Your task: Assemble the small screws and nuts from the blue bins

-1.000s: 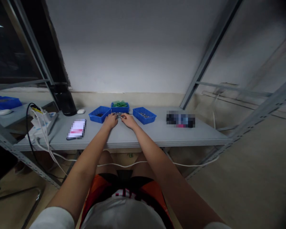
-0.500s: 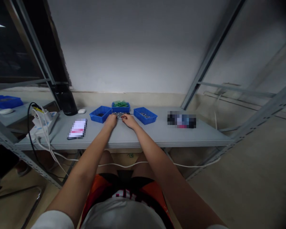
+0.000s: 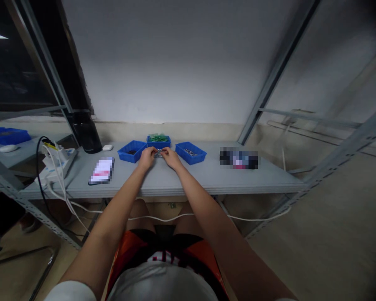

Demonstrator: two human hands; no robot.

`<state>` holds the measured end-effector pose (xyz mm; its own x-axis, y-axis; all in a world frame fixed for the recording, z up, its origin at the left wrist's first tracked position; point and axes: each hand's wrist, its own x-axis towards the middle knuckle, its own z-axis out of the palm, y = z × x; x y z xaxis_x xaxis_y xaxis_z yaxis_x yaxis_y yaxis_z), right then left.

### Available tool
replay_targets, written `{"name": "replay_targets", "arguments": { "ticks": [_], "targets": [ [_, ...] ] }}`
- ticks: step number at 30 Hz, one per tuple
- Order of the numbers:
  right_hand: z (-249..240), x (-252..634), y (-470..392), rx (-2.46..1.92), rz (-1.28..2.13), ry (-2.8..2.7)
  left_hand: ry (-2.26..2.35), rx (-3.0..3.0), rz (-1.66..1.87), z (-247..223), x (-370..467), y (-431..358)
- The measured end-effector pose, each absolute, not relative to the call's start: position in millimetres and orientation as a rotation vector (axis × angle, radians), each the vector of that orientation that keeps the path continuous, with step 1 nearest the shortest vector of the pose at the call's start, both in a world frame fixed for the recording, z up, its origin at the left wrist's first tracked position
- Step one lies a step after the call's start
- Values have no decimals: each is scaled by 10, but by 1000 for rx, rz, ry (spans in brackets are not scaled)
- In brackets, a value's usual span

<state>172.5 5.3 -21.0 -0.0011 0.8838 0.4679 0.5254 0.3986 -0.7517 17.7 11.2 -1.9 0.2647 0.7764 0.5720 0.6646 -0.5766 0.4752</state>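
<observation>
Between my two hands lies a small heap of shiny metal pieces [image 3: 158, 154] on the grey table, partly hidden by my fingers. My left hand [image 3: 148, 157] is at the heap's left side, its fingers bent together at the pieces. From the right, my right hand [image 3: 169, 157] reaches in with its fingers pinched. Whatever either hand holds is too small to name. Dark small parts lie in the left blue bin [image 3: 125, 156], beside my left hand. The right blue bin [image 3: 198, 158] has small silvery parts. Behind the heap, green pieces [image 3: 158, 137] fill the back blue bin [image 3: 149, 144].
A phone [image 3: 102, 170], a white case [image 3: 107, 147] and a black bottle [image 3: 88, 133] are on the left. A power strip [image 3: 61, 161] with loose cables stands at the left edge. A blurred-out object [image 3: 238, 159] lies right. Metal posts [image 3: 271, 83] frame the table.
My hands have shifted slightly at the heap, fingers raised a little. The thin dark rod visible near my right hand earlier is no longer plain to see. Bins stay put.
</observation>
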Motion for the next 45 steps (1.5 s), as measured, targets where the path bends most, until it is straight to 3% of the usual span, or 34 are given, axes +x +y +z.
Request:
{"name": "replay_targets", "arguments": {
  "ticks": [20, 34, 45],
  "targets": [
    [-218, 1746, 108, -1190, 460, -1654, 1367, 2348, 1061, -51, 156, 88],
    [-230, 1746, 37, -1117, 336, -2015, 1292, 2386, 1335, -11, 188, 71],
    [-116, 1751, 34, -1142, 323, -1657, 1319, 2306, 1391, -75, 159, 149]
  ]
}}
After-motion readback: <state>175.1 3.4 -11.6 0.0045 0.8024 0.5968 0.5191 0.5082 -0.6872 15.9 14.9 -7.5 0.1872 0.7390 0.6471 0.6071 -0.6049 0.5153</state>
